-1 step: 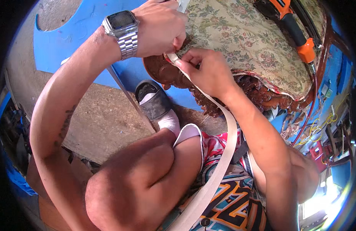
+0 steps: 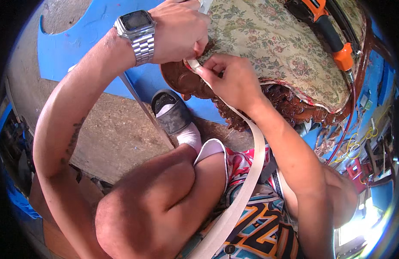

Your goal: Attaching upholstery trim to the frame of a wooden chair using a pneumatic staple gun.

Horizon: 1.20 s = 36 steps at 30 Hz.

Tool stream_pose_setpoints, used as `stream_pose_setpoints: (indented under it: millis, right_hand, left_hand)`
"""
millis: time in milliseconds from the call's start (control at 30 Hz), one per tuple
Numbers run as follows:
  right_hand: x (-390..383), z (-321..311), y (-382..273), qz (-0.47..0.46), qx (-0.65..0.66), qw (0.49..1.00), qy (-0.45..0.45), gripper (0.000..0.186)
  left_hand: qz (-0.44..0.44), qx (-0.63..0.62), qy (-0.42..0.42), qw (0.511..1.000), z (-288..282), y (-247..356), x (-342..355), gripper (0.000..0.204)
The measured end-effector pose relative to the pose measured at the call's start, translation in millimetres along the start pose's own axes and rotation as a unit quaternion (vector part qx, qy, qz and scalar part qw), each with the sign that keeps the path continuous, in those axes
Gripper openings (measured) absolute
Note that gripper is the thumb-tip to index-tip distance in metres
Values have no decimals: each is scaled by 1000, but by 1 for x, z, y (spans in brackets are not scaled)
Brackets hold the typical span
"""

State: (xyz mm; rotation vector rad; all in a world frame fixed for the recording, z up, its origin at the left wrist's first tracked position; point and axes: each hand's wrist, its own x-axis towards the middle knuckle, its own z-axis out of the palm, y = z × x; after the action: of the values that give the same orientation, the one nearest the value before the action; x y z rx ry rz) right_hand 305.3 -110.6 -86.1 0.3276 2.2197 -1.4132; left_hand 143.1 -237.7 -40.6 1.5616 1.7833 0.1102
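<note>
A long cream strip (image 2: 247,181), flat and band-like, runs up from my lap to the edge of a floral upholstered piece (image 2: 260,43) with a carved, glossy brown wooden frame (image 2: 290,101). My right hand (image 2: 236,82) is closed, pinching the strip between thumb and forefinger close to the frame. Just beyond it my left hand (image 2: 178,36), below a wristwatch (image 2: 137,26), is closed with curled fingers at the strip's far end, which passes under it. Most of that hand's fingertips are hidden. A pale, translucent object (image 2: 205,6) shows beside its fingers; I cannot make out its kind.
An orange and black air stapler (image 2: 329,34) lies on the floral fabric at the far right, with a red hose (image 2: 351,103) trailing from it. Blue sheeting (image 2: 96,34) lies under the piece. My sandalled foot (image 2: 173,112) rests by the frame. Yellow cord (image 2: 352,144) and clutter are at right.
</note>
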Motion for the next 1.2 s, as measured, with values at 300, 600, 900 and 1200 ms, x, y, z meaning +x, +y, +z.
stream_pose_setpoints:
  millis: [300,600,900,1200]
  right_hand:
    - [8,0,-5,-32,-49,998,16,24]
    - [8,8,3,-114,-83,987,78,22]
    - [41,-22,-11,48,-61,992,-100,26]
    - [25,-47,-15,-145,-77,986,3,27]
  left_hand:
    - [-74,-26,-30,996,-1,4,1,23]
    - [-348,-210,524,749,127,74,-29,93]
    - [-296,-595,545,512,143,93,2,103]
    - [-303,-590,590,460,148,92,15,95]
